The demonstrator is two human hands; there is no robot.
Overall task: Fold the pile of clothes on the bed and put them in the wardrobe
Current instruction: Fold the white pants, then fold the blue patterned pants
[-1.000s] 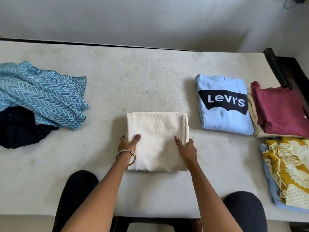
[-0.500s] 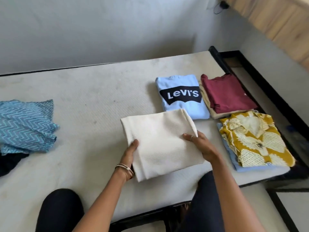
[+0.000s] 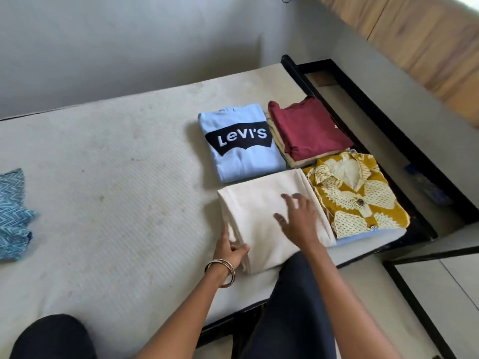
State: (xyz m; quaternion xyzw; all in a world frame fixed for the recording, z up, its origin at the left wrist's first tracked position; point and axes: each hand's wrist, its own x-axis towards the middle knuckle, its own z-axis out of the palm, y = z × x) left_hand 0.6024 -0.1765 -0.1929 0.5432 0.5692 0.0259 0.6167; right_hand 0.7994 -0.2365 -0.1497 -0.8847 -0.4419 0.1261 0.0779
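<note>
A folded cream garment (image 3: 256, 211) lies on the mattress (image 3: 116, 177) in front of the folded light-blue Levi's shirt (image 3: 241, 143) and left of a yellow patterned shirt (image 3: 357, 200). My left hand (image 3: 230, 248) grips the cream garment's near-left corner, thumb on top. My right hand (image 3: 298, 218) lies flat on its right half with fingers spread. A folded maroon top (image 3: 308, 128) sits on a beige garment behind the yellow shirt. An unfolded blue zigzag cloth (image 3: 13, 216) lies at the far left.
The black bed frame (image 3: 363, 99) runs along the right, with a gap and a grey wall beyond it. A wooden panel (image 3: 420, 40) is at the upper right. My dark-trousered knees (image 3: 293, 307) press at the bed's near edge.
Both hands carried the cream garment right and set it down beside the yellow shirt. My right hand went from gripping its edge to lying flat on top. The view swung right.
</note>
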